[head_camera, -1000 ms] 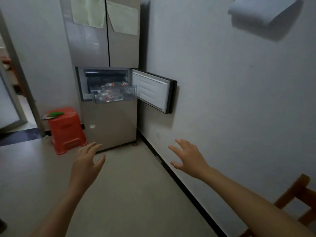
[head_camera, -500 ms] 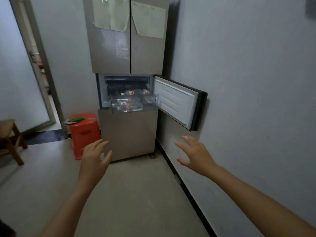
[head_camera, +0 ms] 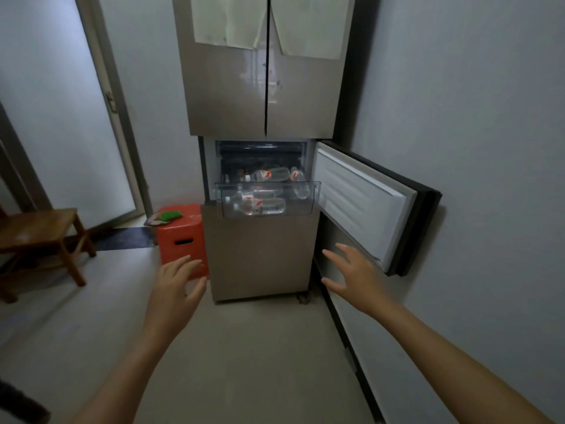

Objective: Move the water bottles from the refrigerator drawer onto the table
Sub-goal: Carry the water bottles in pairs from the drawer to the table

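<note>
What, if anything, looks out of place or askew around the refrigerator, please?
Nothing looks spilled or damaged. The only untidy thing is the water bottles: they lie on their sides at mixed angles in the clear drawer, which is pulled out, beside the compartment door swung open to the right.

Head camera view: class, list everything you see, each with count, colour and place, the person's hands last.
refrigerator: one, beige, against the far wall
compartment door: one, white inside, swung open rightward
drawer: one, clear, pulled out of the open compartment
water bottles: several, clear with red labels, lying in the drawer
paper sheets: two, pale, on the upper doors
stool: one, orange-red, left of the refrigerator
green item: one, on the stool
wooden bench: one, brown, far left
left hand: one, open and empty, in front of the stool
right hand: one, open and empty, below the compartment door
</note>
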The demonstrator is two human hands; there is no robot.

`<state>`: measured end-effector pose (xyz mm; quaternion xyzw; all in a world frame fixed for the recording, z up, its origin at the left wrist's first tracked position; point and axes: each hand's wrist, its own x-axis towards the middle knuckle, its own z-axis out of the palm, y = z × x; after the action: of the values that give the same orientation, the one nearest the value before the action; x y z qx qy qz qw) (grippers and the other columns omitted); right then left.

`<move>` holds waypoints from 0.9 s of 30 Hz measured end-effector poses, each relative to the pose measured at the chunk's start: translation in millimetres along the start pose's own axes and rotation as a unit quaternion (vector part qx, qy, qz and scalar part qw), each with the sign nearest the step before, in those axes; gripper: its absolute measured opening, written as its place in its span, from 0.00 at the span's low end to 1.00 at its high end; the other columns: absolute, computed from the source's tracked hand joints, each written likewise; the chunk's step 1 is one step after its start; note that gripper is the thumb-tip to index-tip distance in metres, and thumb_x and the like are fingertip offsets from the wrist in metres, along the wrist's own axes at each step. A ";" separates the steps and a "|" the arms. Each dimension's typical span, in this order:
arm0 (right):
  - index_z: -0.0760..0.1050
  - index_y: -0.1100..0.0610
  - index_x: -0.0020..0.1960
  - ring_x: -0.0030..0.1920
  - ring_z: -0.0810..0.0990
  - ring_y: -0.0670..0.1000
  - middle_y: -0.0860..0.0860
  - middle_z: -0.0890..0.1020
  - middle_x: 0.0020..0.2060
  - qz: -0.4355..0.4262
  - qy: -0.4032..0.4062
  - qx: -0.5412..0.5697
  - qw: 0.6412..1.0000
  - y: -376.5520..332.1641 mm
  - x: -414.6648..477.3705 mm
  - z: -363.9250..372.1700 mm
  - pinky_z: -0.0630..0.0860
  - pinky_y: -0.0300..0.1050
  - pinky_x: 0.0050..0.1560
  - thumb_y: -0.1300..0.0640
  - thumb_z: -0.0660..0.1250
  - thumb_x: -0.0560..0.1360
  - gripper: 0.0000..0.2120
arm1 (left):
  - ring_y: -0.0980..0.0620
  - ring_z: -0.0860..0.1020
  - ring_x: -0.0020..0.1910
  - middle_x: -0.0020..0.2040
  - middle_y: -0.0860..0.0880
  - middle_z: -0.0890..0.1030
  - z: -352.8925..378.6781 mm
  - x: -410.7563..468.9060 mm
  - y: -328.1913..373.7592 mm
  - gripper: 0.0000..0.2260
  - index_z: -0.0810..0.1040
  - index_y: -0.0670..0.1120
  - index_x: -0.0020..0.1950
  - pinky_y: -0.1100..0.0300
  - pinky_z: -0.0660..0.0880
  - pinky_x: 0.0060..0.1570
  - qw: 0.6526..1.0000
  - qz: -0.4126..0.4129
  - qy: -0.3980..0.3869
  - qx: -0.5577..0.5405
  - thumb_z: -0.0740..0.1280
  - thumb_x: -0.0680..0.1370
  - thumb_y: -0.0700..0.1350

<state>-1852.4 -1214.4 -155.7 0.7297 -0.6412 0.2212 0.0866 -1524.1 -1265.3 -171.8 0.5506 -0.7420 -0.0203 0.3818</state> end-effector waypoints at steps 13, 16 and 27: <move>0.67 0.54 0.69 0.69 0.65 0.60 0.61 0.67 0.68 0.012 -0.037 -0.048 0.998 56.4 180.7 70.1 0.65 0.59 0.65 0.49 0.69 0.72 0.28 | 0.35 0.74 0.56 0.56 0.36 0.78 110.8 168.9 -72.5 0.15 0.78 0.37 0.55 0.43 0.69 0.57 0.998 -0.027 -0.002 -0.050 0.72 0.69 0.34; 0.67 0.55 0.69 0.69 0.65 0.60 0.61 0.68 0.68 0.022 -0.053 -0.062 0.996 67.5 229.3 83.1 0.65 0.59 0.65 0.49 0.69 0.72 0.28 | 0.36 0.73 0.58 0.57 0.37 0.78 139.5 219.0 -83.7 0.15 0.78 0.38 0.56 0.45 0.68 0.59 0.998 -0.022 -0.007 -0.066 0.72 0.70 0.35; 0.71 0.55 0.66 0.65 0.70 0.61 0.62 0.72 0.64 0.066 -0.099 -0.037 0.992 106.1 297.1 142.5 0.69 0.60 0.60 0.44 0.63 0.69 0.28 | 0.35 0.74 0.55 0.55 0.36 0.79 224.9 285.1 -103.0 0.15 0.79 0.38 0.54 0.42 0.74 0.52 0.994 -0.024 -0.085 -0.069 0.71 0.69 0.41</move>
<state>-1901.7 -1556.7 -169.9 0.7002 -0.7013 0.1293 0.0346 -1603.1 -1631.0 -222.1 0.5371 -0.7550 -0.1280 0.3537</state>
